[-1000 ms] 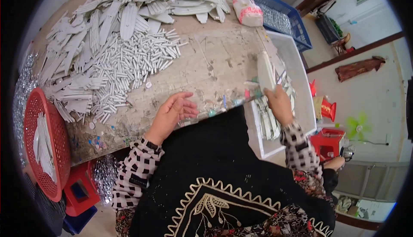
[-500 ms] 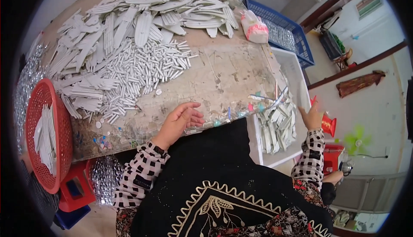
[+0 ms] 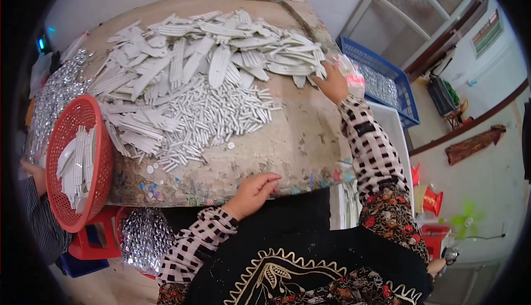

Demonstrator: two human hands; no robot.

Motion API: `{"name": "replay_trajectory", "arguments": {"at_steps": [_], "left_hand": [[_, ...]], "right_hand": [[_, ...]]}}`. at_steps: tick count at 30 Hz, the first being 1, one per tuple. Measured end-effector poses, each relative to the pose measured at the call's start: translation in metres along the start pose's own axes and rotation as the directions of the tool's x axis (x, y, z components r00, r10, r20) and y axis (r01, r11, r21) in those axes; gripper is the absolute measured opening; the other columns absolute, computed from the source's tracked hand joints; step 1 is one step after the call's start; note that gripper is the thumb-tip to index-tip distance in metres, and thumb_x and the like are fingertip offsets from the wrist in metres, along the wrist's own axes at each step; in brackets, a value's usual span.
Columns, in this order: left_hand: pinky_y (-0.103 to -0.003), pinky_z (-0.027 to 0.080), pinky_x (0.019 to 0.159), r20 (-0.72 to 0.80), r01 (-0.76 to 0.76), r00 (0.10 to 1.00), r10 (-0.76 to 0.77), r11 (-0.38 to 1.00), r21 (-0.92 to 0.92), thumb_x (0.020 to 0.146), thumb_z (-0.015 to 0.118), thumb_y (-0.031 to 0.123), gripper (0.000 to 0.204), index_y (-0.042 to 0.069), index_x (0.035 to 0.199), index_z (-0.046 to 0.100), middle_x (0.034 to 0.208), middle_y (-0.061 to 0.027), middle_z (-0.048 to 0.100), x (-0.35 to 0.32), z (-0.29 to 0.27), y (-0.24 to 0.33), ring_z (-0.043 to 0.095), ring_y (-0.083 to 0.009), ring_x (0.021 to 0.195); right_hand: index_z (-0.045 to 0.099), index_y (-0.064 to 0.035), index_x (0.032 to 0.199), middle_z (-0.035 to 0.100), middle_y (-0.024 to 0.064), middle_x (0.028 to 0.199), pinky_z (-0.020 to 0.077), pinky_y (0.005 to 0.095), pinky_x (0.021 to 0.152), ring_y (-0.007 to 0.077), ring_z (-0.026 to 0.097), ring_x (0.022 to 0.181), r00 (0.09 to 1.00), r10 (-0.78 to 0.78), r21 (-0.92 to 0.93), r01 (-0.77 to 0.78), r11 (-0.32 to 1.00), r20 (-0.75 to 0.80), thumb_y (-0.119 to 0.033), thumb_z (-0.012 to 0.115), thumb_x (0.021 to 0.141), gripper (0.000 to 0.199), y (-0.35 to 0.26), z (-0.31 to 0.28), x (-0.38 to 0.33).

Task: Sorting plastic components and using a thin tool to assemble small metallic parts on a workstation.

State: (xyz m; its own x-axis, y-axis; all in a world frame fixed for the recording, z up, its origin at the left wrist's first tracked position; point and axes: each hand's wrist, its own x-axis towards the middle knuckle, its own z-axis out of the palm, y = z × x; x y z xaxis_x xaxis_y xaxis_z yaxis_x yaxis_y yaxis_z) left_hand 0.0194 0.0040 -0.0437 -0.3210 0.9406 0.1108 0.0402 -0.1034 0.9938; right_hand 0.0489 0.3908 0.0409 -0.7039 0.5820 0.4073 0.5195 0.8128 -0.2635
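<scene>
At the right end of a heap of flat white ribbed plastic pieces [image 3: 218, 67], my right hand [image 3: 333, 85] reaches out with finger and thumb apart at the outermost pieces. I cannot make out whether it grips one. My left hand [image 3: 251, 195] is by the table's front edge, fingers loosely curled together and nothing seen in them. A mound of short white rods [image 3: 221, 114] lies in front of the flat pieces. More flat pieces fill part of a white bin [image 3: 349, 205] beside the table, largely covered by my right forearm.
A red basket [image 3: 102, 177] holding white pieces stands at the worn table's [image 3: 298, 133] left corner. Another person's hand [image 3: 37, 176] is beside it. Silvery pieces [image 3: 63, 94] lie at the far left. A blue crate [image 3: 406, 97] and a plastic-wrapped packet [image 3: 354, 78] are right.
My right hand has moved from over the white bin, forward and left, to the heap of flat pieces. My left hand's fingers have drawn closer together. The view has shifted.
</scene>
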Motion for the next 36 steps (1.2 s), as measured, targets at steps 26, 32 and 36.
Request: {"name": "replay_trajectory", "arguments": {"at_steps": [26, 32, 36], "left_hand": [[-0.036, 0.048, 0.074, 0.088, -0.232, 0.973, 0.216, 0.922, 0.310, 0.093, 0.054, 0.013, 0.018, 0.001, 0.106, 0.060, 0.090, -0.0147, 0.060, 0.002, -0.007, 0.016, 0.060, -0.0322, 0.083], [-0.035, 0.049, 0.074, 0.085, -0.232, 0.973, 0.217, 0.918, 0.321, 0.094, 0.054, 0.013, 0.017, 0.001, 0.105, 0.060, 0.091, -0.0140, 0.060, 0.002, -0.006, 0.016, 0.060, -0.0311, 0.084], [-0.034, 0.049, 0.074, 0.097, -0.150, 0.987, 0.128, 0.954, 0.259, 0.094, 0.054, 0.013, 0.018, 0.002, 0.106, 0.061, 0.092, -0.0138, 0.061, 0.007, -0.003, 0.016, 0.061, -0.0301, 0.084]], "right_hand": [[0.059, -0.0075, 0.123, 0.065, 0.0218, 0.109, 0.0479, 0.0418, 0.087, 0.0359, 0.062, 0.101, 0.801, -0.059, -0.091, 0.141, 0.986, 0.596, -0.054, 0.058, 0.082, 0.062, -0.056, -0.002, -0.003], [0.060, -0.0091, 0.122, 0.061, 0.0215, 0.120, 0.0463, 0.0408, 0.091, 0.0362, 0.059, 0.110, 0.953, 0.045, 0.115, -0.082, 0.990, 0.300, -0.057, 0.051, 0.089, 0.060, 0.001, 0.025, 0.048], [0.056, -0.0010, 0.119, 0.059, 0.0241, 0.113, 0.0486, 0.0457, 0.080, 0.0402, 0.061, 0.089, 0.963, 0.267, -0.190, -0.255, 0.948, 0.037, -0.040, 0.057, 0.090, 0.049, 0.028, 0.076, 0.040]]}}
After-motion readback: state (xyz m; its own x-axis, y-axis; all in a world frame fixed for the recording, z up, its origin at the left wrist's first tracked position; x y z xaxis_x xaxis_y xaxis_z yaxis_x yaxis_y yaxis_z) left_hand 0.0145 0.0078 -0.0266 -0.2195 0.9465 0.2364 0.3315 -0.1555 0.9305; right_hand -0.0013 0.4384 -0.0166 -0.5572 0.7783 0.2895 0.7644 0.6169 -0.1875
